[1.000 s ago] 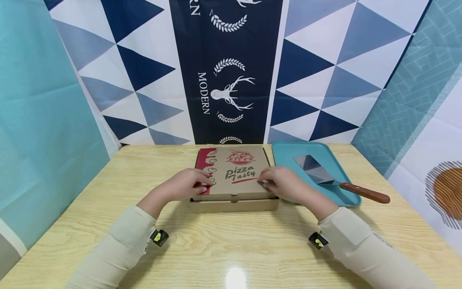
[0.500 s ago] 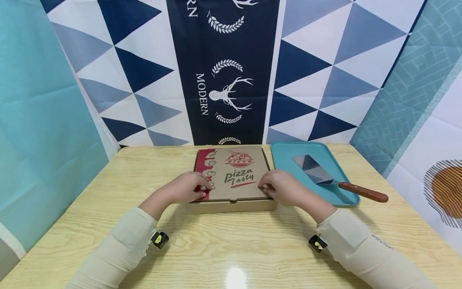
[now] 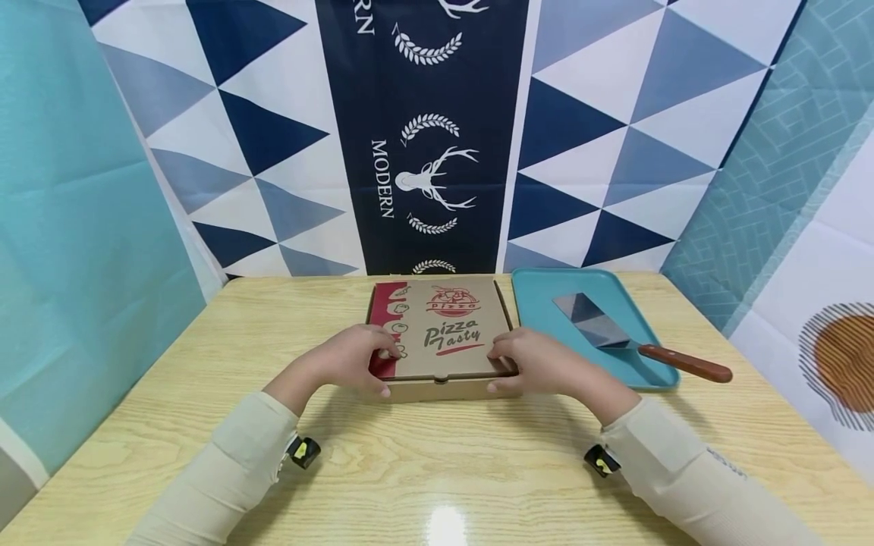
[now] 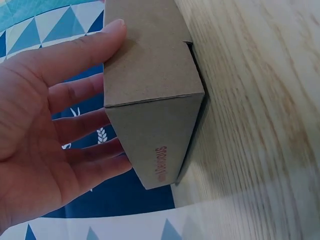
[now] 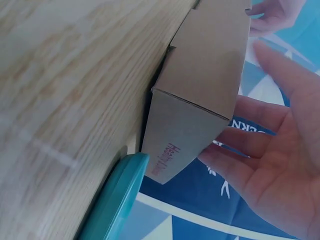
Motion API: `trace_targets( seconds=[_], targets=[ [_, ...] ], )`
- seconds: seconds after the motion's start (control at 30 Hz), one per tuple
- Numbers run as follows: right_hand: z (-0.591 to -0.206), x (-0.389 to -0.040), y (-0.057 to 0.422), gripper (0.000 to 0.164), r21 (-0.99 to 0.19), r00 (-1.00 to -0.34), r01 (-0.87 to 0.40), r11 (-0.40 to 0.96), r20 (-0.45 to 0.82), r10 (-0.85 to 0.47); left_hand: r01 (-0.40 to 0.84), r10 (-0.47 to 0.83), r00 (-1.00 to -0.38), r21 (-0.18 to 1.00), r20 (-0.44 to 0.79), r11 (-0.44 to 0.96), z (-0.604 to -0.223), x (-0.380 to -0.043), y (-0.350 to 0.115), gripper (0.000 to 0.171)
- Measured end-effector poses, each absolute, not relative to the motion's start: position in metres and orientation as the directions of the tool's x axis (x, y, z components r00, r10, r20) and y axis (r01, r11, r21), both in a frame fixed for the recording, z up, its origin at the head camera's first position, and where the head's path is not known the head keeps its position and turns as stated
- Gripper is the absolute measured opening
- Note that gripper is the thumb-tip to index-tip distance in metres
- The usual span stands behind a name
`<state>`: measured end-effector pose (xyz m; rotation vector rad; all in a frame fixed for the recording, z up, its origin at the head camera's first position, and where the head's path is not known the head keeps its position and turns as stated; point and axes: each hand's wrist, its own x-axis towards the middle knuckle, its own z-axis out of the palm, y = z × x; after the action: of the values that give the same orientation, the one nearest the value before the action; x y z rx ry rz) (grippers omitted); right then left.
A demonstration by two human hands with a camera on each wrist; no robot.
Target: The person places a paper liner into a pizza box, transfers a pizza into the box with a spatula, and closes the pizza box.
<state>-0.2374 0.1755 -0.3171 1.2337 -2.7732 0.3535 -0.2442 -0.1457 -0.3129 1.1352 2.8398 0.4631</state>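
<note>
A cardboard pizza box [image 3: 451,368] with red and dark print lies at the far middle of the table, its lid down. My left hand [image 3: 350,358] is at the box's front left corner, fingers over the lid and thumb at the front wall. At the front right corner my right hand [image 3: 536,362] lies likewise, fingertips on the lid and thumb lowered by the front wall. The left wrist view shows the left thumb against the box front [image 4: 150,65], fingers spread across the top. In the right wrist view the right thumb [image 5: 272,57] stands away from the fingers.
Right of the box lies a turquoise tray [image 3: 614,287]. A pizza server [image 3: 594,322] rests on it, its brown wooden handle [image 3: 686,363] jutting over the tray's right edge. A patterned cloth [image 3: 426,114] hangs behind the wooden table [image 3: 437,462].
The lid's front edge has gone down and back into the box, closing the front gap. Both thumbs have since spread from the lid down to the front wall.
</note>
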Motion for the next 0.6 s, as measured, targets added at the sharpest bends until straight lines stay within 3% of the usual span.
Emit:
trace_targets(
  seconds=[0.6],
  targets=[
    [-0.318,-0.246,0.166,0.019,-0.176,-0.691,-0.722,0.669,0.156,-0.706,0.634,0.656,-0.750,0.370,0.080,0.679,-0.316,-0.271,-0.151,0.046]
  ],
)
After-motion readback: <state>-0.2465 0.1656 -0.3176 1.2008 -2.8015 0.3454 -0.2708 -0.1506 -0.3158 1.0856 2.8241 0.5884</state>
